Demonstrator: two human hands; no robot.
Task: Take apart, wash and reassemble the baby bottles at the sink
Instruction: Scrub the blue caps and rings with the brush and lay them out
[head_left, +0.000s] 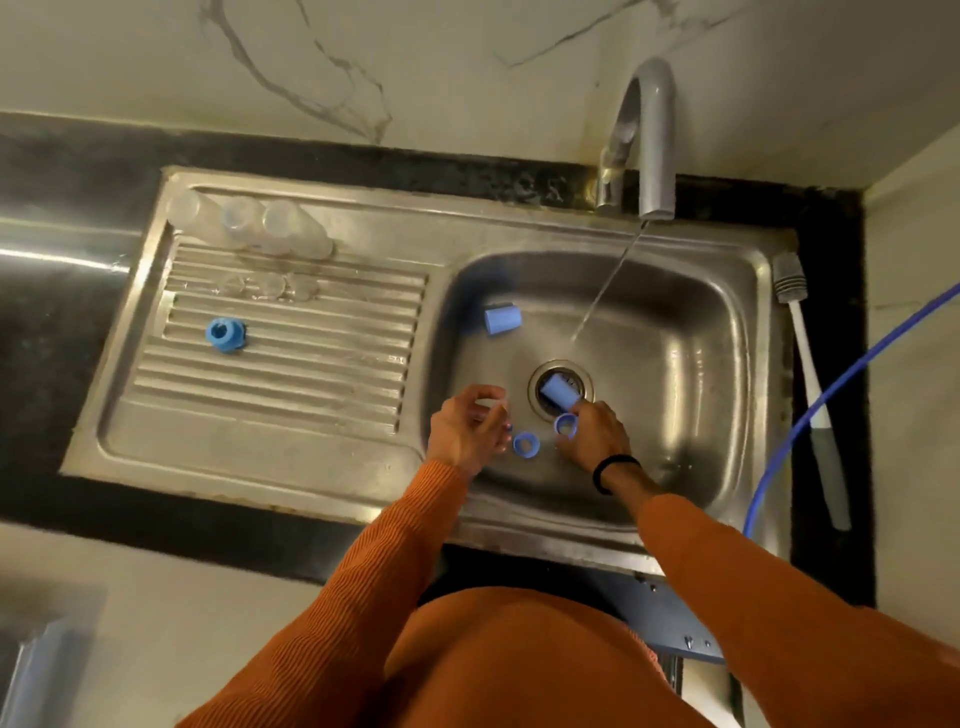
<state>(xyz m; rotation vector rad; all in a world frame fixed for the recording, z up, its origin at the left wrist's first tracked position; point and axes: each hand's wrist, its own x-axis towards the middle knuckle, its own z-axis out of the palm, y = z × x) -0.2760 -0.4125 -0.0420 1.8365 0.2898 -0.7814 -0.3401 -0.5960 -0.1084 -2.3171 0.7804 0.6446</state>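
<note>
I am noting limits first: the clear bottle bodies (249, 224) lying at the drainboard's back edge are blending into the steel, and three clear teats (267, 286) just in front are barely readable. The left hand (470, 431) is curling its fingers around something pale; I cannot tell what. The right hand (592, 434) is pinching a blue collar ring (565, 424) at its fingertips, low in the sink basin (675, 312). A second blue ring (525, 445) is lying between the hands. One blue cap (558, 391) is sitting over the drain, another (502, 318) lying at the basin's left. A blue ring (225, 335) is resting on the drainboard ribs. The tap (649, 130) is running. A bottle brush (808, 384) is lying along the right rim.
</note>
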